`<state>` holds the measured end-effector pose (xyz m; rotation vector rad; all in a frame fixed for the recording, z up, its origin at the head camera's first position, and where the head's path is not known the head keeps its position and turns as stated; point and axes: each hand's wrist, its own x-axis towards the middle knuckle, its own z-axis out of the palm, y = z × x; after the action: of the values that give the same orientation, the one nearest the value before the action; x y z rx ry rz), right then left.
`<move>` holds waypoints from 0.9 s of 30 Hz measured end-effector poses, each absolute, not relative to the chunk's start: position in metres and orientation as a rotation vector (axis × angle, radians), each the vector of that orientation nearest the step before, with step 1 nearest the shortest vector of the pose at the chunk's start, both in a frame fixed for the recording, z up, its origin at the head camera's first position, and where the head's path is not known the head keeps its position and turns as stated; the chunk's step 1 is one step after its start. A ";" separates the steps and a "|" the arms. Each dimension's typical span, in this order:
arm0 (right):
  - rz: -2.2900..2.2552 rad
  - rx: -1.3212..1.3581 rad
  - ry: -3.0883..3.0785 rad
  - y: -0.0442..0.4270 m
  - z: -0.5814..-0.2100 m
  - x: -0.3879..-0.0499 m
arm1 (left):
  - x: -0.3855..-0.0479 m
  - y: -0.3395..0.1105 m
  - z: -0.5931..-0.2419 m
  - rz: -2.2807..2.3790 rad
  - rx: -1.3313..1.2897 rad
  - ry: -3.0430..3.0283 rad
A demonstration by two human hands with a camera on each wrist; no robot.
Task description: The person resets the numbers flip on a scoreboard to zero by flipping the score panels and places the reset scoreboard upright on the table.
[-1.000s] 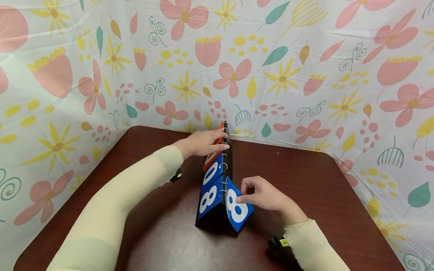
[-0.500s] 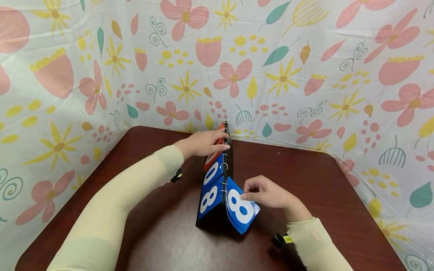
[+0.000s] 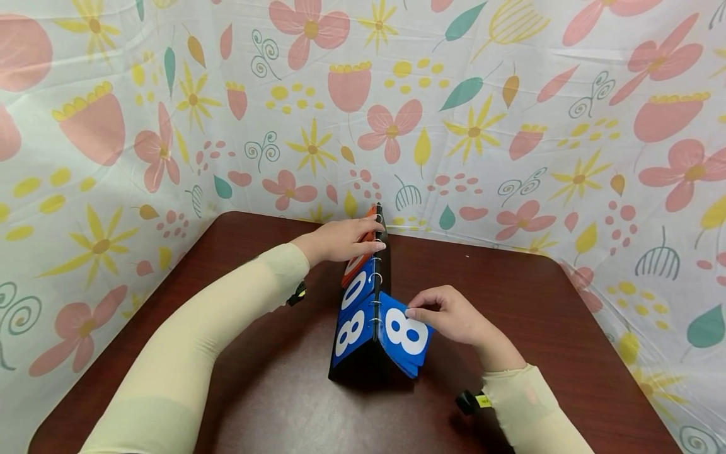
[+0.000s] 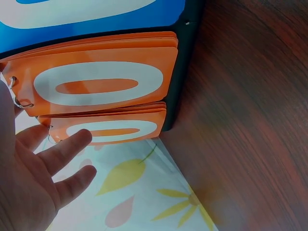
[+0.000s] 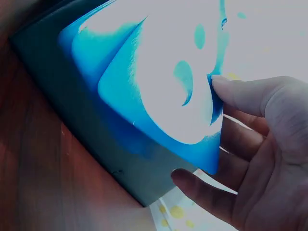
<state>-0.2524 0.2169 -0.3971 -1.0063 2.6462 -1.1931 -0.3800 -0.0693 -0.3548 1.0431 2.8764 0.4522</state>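
Fingers of the right hand point(image 3: 456, 318): pinch one blue card point(image 3: 406, 335) by its edge, at right slope of black stand point(image 5: 72, 103). Left hand point(image 3: 340, 239): fingers extended, apart, over stand's ridge. Card: rectangular, glossy; likely light, bendy, slippery; best taken by loose edge. Rings point(image 3: 377, 275) along stand's ridge: thin, silvery. Table point(image 3: 272, 403) under stand: dark, wood-grained.
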 end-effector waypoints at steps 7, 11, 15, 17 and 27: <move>-1.190 -0.990 2.564 0.227 -0.392 -0.255 | -0.379 -0.069 -0.355 0.441 1.046 2.888; -1.192 -0.989 2.401 0.241 -0.388 -0.261 | -0.380 -0.069 -0.356 0.447 1.052 2.889; -1.398 -0.943 2.198 0.254 -0.384 -0.263 | -0.380 -0.070 -0.357 0.459 1.052 2.886; -1.535 -0.952 2.072 0.257 -0.380 -0.261 | -0.380 -0.069 -0.357 0.457 1.050 2.883; -1.802 -1.329 1.513 0.241 -0.360 -0.243 | -0.376 -0.068 -0.355 0.471 1.037 2.885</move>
<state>-0.2430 0.2405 -0.3596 -1.3292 1.5130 -1.8023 -0.3764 -0.0681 -0.3554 1.0370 2.8847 0.4714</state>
